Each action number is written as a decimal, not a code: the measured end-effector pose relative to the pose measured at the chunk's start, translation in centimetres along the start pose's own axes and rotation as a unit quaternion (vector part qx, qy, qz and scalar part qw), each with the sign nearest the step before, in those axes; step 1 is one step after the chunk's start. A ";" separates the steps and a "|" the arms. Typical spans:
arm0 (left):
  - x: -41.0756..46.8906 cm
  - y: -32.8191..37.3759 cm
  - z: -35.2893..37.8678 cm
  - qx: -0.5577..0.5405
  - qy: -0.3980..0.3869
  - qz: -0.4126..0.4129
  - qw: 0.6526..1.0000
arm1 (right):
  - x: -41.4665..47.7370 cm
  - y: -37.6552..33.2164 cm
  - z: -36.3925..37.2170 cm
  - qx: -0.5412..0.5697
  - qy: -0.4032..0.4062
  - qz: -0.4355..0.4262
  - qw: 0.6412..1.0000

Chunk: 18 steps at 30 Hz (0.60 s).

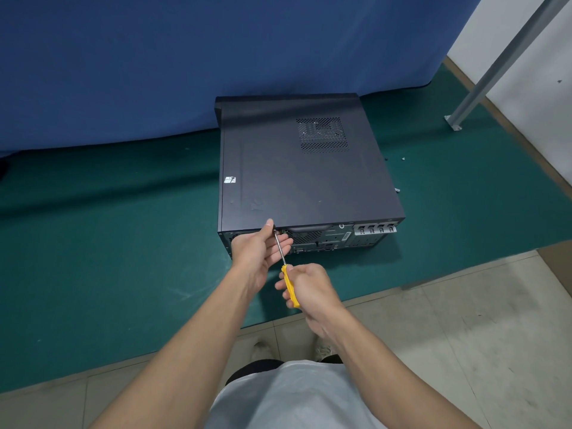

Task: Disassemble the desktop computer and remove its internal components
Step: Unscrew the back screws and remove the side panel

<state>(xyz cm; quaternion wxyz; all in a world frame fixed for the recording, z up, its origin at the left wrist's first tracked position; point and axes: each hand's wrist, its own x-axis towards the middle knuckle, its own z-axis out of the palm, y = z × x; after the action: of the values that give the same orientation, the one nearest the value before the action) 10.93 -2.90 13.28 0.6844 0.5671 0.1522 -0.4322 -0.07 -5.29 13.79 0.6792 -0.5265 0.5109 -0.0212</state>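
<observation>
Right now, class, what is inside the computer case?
Only pale bits show through the vent mesh of the computer case; its closed top panel covers everything else inside.

specks [402, 158] beside computer [309, 168], too small

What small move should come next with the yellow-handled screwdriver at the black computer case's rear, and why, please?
Probably turn the yellow-handled screwdriver anticlockwise: its tip meets the rear top edge of the black metal computer case, the right hand grips the handle, the left hand holds the shaft, and the top cover is still on.
</observation>
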 end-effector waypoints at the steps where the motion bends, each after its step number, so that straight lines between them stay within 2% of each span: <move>1: 0.0 -0.1 -0.1 0.005 0.004 0.002 1.000 | -0.1 -0.1 0.0 -0.001 0.000 -0.001 1.000; 9: 0.1 -0.5 0.3 0.019 0.043 0.016 0.999 | 0.1 -0.4 -0.1 0.005 -0.003 -0.003 1.000; 13: 0.0 -0.4 0.1 0.048 0.032 0.025 0.998 | 0.4 0.1 -1.5 -0.075 -0.015 -0.002 0.997; 16: 0.2 -0.4 -0.1 0.149 0.057 0.088 0.983 | 0.7 0.3 -3.7 -0.171 0.003 -0.013 0.985; 18: 0.2 -0.1 -0.1 0.255 0.067 0.172 0.949 | 0.6 -0.3 -5.1 -0.179 0.058 -0.053 0.981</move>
<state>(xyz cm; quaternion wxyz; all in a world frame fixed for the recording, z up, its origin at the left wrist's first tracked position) 10.99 -2.93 13.06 0.5694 0.7678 -0.0173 -0.2932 -3.29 -9.36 14.02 0.5414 -0.6638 0.5159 0.0040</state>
